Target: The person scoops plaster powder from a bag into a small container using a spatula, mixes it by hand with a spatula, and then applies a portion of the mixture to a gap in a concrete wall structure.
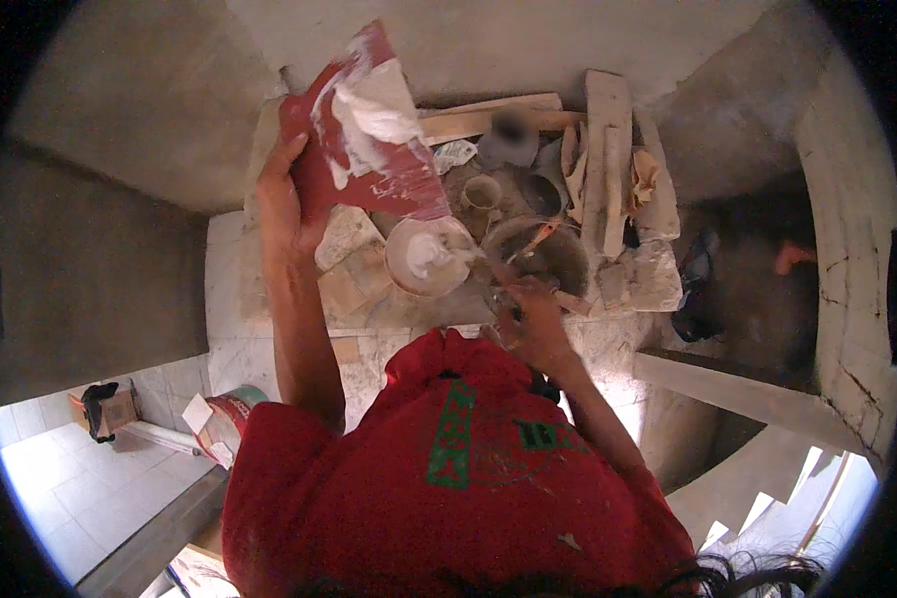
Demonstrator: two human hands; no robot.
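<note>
My left hand (291, 184) grips the edge of a flat, dark red board (414, 179), held up and tilted, with the thumb on its face. A thick patch of white paste (377, 105) is spread over the board. Just below the board's lower corner stands a round, light-coloured bucket (397, 277) with white paste inside. At its right rim, my right hand (533, 321) is closed around a hand tool (476, 255). The tool's far end reaches over the bucket; motion blur hides its exact kind.
Right of the bucket sits a wide dark tub (574, 249) with an orange-handled tool (542, 235) in it. Behind are a cup-like container (482, 192), a grey bucket (508, 149) and wooden planks (608, 159). Walls close in on both sides. A box (120, 411) lies at lower left.
</note>
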